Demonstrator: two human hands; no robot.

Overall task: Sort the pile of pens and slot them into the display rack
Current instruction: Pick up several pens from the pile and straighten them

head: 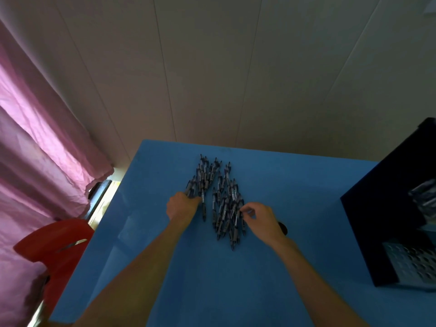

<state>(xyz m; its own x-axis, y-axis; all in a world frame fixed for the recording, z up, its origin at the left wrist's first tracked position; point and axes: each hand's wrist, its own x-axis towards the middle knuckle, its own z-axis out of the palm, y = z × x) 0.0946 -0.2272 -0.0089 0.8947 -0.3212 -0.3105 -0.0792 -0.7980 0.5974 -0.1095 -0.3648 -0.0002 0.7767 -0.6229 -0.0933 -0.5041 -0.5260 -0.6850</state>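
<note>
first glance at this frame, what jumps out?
The dark pile of pens mid-table on the bright blue table, with both hands in it: the left hand grips a bundle at the pile's left side, the right hand pinches one pen at its right edge. Next, the black display rack at the table's right edge and the pink curtain far left.

No legible text anywhere.

Blue table (212, 279), pile of pens (219, 197), black display rack (389, 220)
</note>
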